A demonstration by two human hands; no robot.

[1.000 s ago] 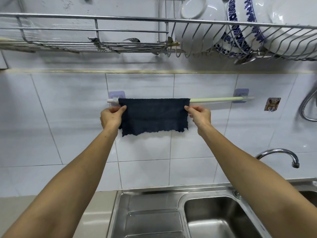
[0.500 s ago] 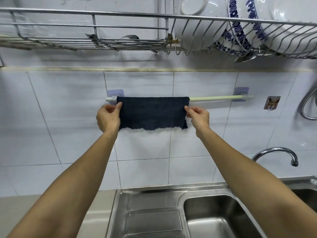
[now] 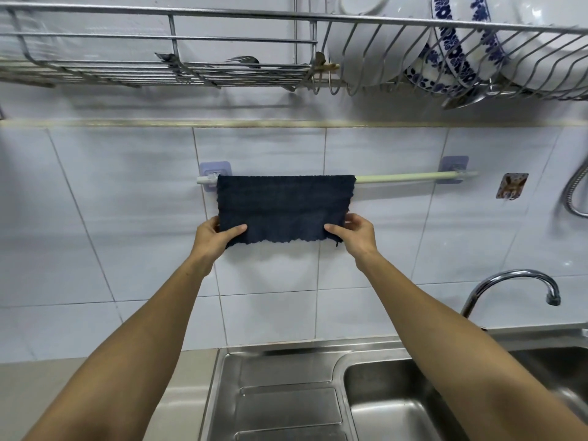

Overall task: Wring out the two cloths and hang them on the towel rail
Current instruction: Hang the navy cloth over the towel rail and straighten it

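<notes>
Over the left half of the towel rail [image 3: 394, 178] a dark cloth [image 3: 283, 206] is draped, its top fold lying along the bar and its front flap hanging flat against the tiled wall [image 3: 127, 218]. The flap's lower corners are pinched, one by the left hand [image 3: 213, 238] and one by the right hand [image 3: 356, 233], thumbs in front and fingers behind, each closed on fabric only. The cloth is held taut between the two grips, presumably so that it is drawn straight and spread to its full width for drying. The rail's right half is left bare, judged to be kept free for the second cloth, which is not seen anywhere in view. Whether this cloth is fully wrung cannot be told; no drip is visible.

Below, a steel sink [image 3: 397, 402] with its draining board is noted, and a tap [image 3: 515, 281] at right. Above, a wire dish rack [image 3: 222, 71] is mounted, holding plates [image 3: 461, 46] at its right end.
</notes>
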